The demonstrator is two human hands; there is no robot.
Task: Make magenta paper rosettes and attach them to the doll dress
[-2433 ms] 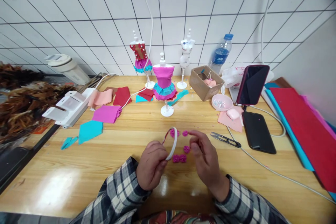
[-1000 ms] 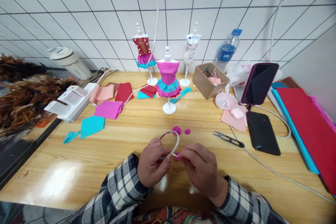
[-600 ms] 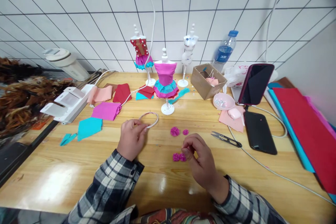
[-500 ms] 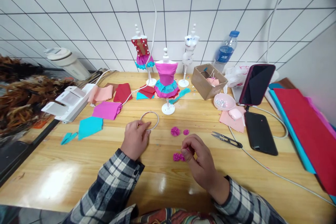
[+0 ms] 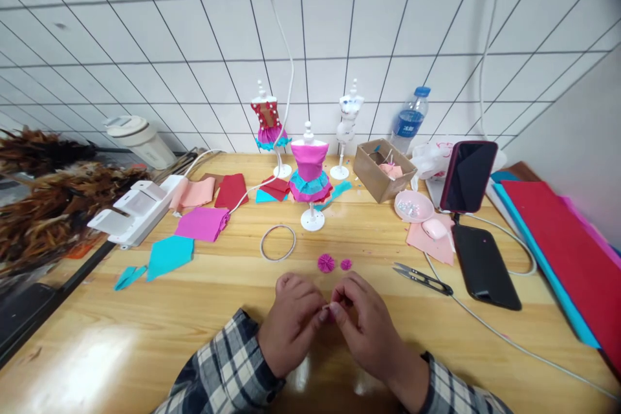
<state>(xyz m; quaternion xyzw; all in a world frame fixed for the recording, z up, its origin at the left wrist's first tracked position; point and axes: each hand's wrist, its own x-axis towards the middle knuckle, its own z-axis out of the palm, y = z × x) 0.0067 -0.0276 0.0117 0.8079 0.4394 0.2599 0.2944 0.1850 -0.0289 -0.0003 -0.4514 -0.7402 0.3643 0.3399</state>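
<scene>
My left hand point(image 5: 292, 322) and my right hand point(image 5: 367, 326) meet low over the table, fingertips pinched together. A bit of magenta shows beneath the fingertips, but what they hold is mostly hidden. Just beyond them lie a larger magenta gathered fabric rosette point(image 5: 326, 263) and a smaller rosette point(image 5: 346, 264). A thin pale ring point(image 5: 278, 243) rests on the wood farther left, apart from both hands. Behind it stands a small white dress form in a magenta top and ruffled skirt point(image 5: 310, 165). Thread snips point(image 5: 423, 279) lie to the right of my right hand.
Two more dress forms, one in a red bodice point(image 5: 268, 118) and one white point(image 5: 348, 119), stand at the back. A cardboard box point(image 5: 376, 184), bead bowl point(image 5: 414, 207), black phone point(image 5: 486, 265) and cable occupy the right. Fabric pieces point(image 5: 169, 257) and a power strip point(image 5: 138, 210) are left.
My left hand has let go of the ring and come right to meet my right hand. The magenta rosettes beside my right hand are now covered from view. The camera view has tilted upward.
</scene>
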